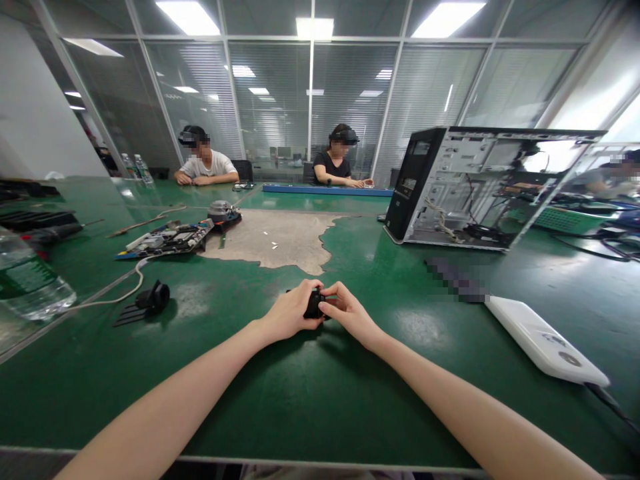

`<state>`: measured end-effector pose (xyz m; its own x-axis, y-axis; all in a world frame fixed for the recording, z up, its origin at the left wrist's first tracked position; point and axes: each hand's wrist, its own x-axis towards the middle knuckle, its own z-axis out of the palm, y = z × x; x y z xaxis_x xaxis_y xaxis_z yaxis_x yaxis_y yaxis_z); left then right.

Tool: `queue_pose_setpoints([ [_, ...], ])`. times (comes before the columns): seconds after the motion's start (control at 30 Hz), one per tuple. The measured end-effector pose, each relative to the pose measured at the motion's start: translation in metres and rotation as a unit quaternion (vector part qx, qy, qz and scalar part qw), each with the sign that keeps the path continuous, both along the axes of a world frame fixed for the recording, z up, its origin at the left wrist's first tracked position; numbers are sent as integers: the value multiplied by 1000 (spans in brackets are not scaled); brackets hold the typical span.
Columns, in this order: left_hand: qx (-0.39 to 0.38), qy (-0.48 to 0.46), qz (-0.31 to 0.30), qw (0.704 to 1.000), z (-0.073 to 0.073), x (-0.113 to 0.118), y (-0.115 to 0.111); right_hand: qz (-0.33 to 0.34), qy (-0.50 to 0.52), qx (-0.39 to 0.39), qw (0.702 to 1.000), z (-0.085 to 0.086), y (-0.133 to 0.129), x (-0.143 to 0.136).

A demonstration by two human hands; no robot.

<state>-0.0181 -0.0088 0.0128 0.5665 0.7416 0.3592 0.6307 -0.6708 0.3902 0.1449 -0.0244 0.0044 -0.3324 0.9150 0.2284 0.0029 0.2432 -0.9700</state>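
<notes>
A small black part [314, 304] is held between my two hands, just above the green table [320, 400]. My left hand [293, 311] wraps round its left side, with the thumb low and the fingers over the top. From the right, my right hand [349, 311] pinches the same part with thumb and index finger. Much of the part is hidden by my fingers, so its exact shape does not show. Another black piece [154, 298], with a round end and flat prongs, lies on the table to the left.
An open computer case [425, 187] stands at the right, behind a white power bank-like device [547, 339]. Circuit boards [175, 239] and a water bottle [30, 277] are at the left. Two people [207, 165] sit across the table; another is at the far right.
</notes>
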Motion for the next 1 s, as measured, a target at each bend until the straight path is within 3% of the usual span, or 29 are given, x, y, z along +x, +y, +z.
queue_pose_setpoints([
  [0.23, -6, -4, -4, 1000, 1, 0, 0, -34, -9, -9, 999, -3, 3, -1],
  [0.47, -16, -5, 4, 1000, 2, 0, 0, 10, 3, -11, 1000, 1, 0, 2],
  [0.8, -10, -3, -1, 1000, 0, 1, 4, -20, -6, -12, 1000, 0, 1, 0],
  [1.0, -8, -3, -4, 1000, -1, 1, 4, -7, -13, -20, 1000, -3, 3, 1],
])
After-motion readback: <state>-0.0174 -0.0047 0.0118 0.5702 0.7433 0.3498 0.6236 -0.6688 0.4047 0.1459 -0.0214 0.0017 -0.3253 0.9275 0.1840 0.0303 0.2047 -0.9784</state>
